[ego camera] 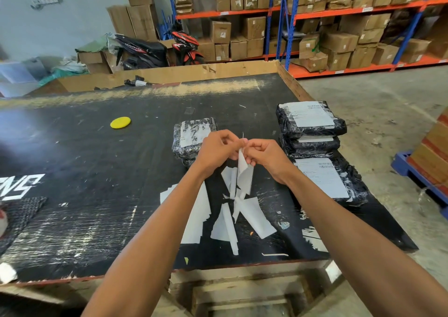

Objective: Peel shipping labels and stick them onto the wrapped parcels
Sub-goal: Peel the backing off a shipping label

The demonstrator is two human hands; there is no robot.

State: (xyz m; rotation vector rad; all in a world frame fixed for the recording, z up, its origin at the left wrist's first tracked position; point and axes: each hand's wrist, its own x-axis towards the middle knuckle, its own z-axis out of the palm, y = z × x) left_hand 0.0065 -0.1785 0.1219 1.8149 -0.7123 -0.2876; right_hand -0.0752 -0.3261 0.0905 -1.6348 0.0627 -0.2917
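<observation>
Both forearms reached over the counter's [72, 219] near edge, the left hand [215, 149] and right hand [264, 154] pinched together on one shipping label [244, 173] held above scattered backing strips [225, 222]. Thin, limp and sticky, it looked best held by a corner. A wrapped parcel [194, 135] sat just beyond; labelled parcels [310, 120] were stacked to the right.

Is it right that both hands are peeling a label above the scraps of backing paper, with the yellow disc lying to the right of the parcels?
Not quite. The head view shows the yellow disc lying to the left of the parcels, not the right. The rest holds: the left hand and right hand pinch a label above the backing paper scraps.
</observation>
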